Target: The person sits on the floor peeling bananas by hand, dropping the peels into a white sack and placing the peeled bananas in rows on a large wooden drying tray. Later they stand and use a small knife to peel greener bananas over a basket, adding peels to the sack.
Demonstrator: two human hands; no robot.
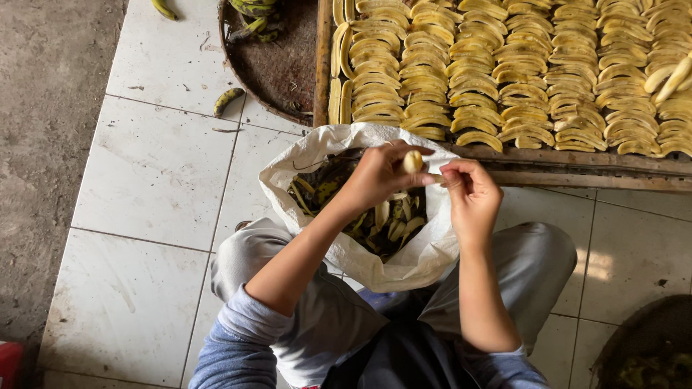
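Directly below the camera, a person sits on the pale tiled floor [144, 180] with grey-trousered knees spread around a white woven plastic sack [404, 263], its mouth rolled open and filled with green and yellowish banana peels [339, 191]. Both hands meet just above the sack's far rim, toward twelve o'clock of its opening. The left hand [375, 176] has its grip closed around a small pale peeled banana [413, 161], whose rounded end sticks up between thumb and fingers. The right hand [468, 198], at three o'clock of the left and touching it, pinches with thumb and forefinger at the banana's side; whether it holds a strip of peel or a small tool I cannot tell. Beyond the hands, from twelve to two o'clock, a weathered wooden-framed drying tray [577, 173] lies on the floor, covered in tight overlapping rows of yellow banana slices [504, 72]. At eleven o'clock sits a dark round shallow tray [277, 68] with a bunch of green bananas [256, 11] at its far edge, and one loose green-yellow banana [228, 99] lies on the tiles just beside it. Bare grey concrete ground [43, 108] runs along nine o'clock.
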